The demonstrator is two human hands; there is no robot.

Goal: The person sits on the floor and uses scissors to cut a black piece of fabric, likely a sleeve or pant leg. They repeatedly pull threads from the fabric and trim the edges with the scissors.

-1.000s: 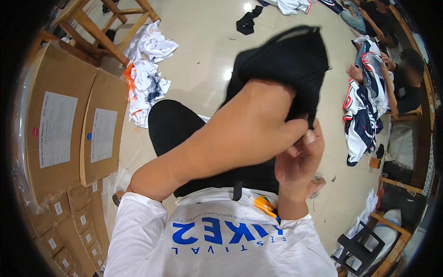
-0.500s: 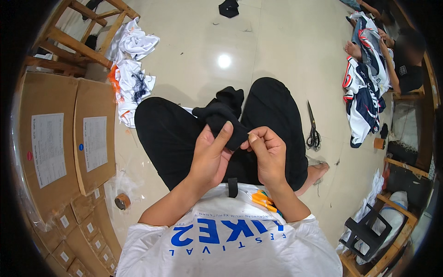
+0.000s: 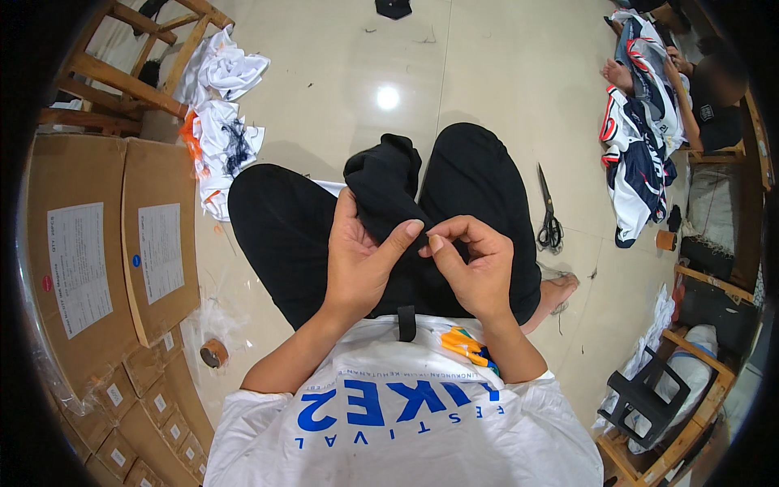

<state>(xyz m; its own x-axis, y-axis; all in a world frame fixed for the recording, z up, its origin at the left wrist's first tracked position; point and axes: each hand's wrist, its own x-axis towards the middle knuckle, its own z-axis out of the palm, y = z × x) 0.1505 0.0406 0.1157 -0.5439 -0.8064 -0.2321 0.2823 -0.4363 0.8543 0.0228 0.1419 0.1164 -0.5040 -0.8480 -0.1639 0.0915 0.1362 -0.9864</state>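
A piece of black cloth (image 3: 385, 183), bunched and folded, is held up above my lap between my knees. My left hand (image 3: 363, 258) grips its lower part, the thumb pressed on the near corner. Close beside it my right hand (image 3: 475, 264) pinches at that corner between thumb and forefinger; whether it holds the cloth's edge or a thread is too small to tell. Black scissors (image 3: 548, 215) lie on the floor just right of my right knee.
Cardboard boxes (image 3: 77, 268) line the left side, with a tape roll (image 3: 214, 354) beside them. White garments (image 3: 225, 142) lie by a wooden frame (image 3: 134, 77). Another person (image 3: 714, 114) sits at right behind patterned jerseys (image 3: 637, 166). A black plastic stool (image 3: 647, 399) stands lower right.
My left hand has turned and shifted slightly left, its thumb now over the cloth's corner. The cloth hangs more upright, and the right hand still pinches at its end.
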